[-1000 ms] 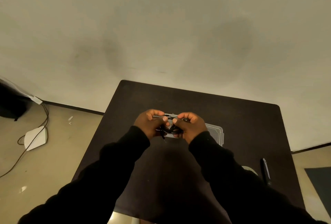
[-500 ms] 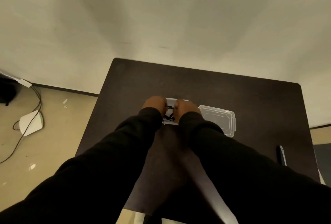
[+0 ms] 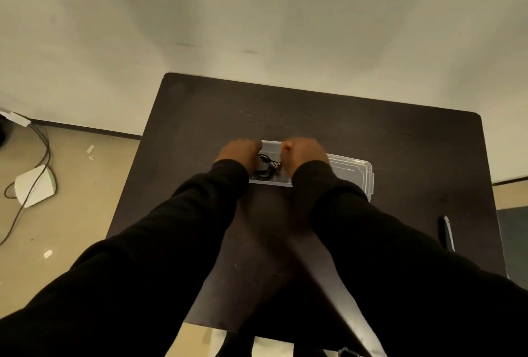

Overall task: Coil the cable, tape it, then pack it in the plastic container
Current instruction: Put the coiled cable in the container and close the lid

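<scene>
The fingers of both hands are curled under and hidden behind the knuckles, so I cannot tell whether they pinch anything or simply press down. The left hand sits at the left end of the container and the right hand at its right end, each apparently touching the rim. That two-sided placement most likely steadies the light plastic box so it does not slide while the contents are tucked in.

Between the hands lies the cable, a dark coil bunched low inside the container. A small yellow spot shows near the right hand; whether it is tape or a marking is too small to tell. Judging by this, coiling is done and packing is in its last stage.

Just to the right, partly behind the right wrist, a clear lid lies flat on the surface, close at hand, probably so it can be picked up and pressed on next. The springy coil could lift and catch under the lid, so it wants holding down as the lid goes on.

A pen lies well apart near the right edge, clear of the work.
</scene>
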